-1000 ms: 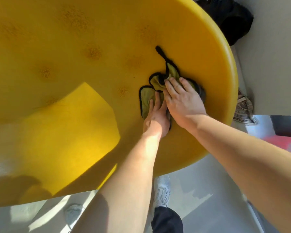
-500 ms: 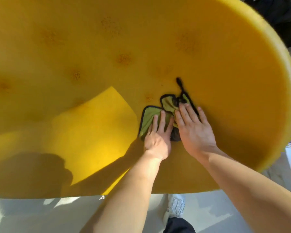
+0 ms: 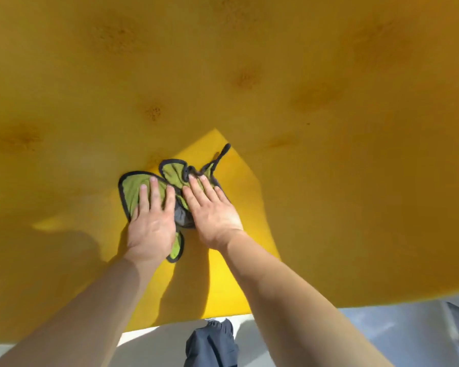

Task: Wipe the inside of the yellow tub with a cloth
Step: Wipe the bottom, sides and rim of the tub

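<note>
Pale floor (image 3: 157,337) along the bottom edge, and the yellow tub (image 3: 329,128) fills our frame. Our left hand (image 3: 151,223) and right hand (image 3: 212,210) press flat, fingers spread, on the green cloth (image 3: 133,189) at centre. We're mid-wipe; next, we reckon, push toward the speckled patches (image 3: 153,112) above.

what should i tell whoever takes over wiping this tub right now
Left hand: flat, fingers spread, pressing the cloth against the tub floor.
Right hand: flat on the cloth's bunched right part, beside the left hand.
Cloth: green with dark edging, crumpled, at the sunlit patch near the front rim.
Done: cannot tell how much is wiped.
Left: darker speckled spots further in look unwiped; work the cloth out to them.
</note>
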{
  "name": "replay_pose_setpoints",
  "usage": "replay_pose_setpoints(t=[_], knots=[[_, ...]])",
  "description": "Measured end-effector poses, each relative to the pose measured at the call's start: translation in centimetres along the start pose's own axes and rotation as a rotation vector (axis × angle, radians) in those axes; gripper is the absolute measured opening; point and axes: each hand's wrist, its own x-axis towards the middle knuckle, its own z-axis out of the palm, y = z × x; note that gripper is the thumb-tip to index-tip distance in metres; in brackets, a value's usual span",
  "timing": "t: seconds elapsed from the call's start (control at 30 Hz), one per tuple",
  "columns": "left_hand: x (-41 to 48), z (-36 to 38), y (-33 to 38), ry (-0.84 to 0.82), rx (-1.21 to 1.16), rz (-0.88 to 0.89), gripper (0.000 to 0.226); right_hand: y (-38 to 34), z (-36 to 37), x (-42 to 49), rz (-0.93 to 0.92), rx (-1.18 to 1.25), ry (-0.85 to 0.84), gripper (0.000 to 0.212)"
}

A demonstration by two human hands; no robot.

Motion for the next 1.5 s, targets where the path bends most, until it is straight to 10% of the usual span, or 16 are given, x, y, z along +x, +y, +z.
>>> replay_pose_setpoints(t=[0.33,0.5,0.93,1.27,1.5], knots=[[5.1,-5.9,18.1,0.062,-0.268,0.451,0.080,15.8,-3.1,-9.3,0.465,-0.127,0.258,0.082],[6.3,-4.9,15.4,0.205,-0.268,0.599,0.079,14.0,-3.0,-7.3,0.558,-0.003,0.311,0.090],[0.1,-0.3,-8.5,0.181,-0.065,0.037,0.069,-7.7,0.2,6.0,-0.056,0.127,0.143,0.082],[3.5,-3.1,11.2,-0.022,-0.368,0.441,0.068,10.6,-1.8,-5.5,0.367,0.016,0.211,0.087],[3.1,-3.0,3.3,-0.035,-0.299,0.407,0.062,4.6,-1.2,-1.7,0.440,0.129,0.132,0.092]])
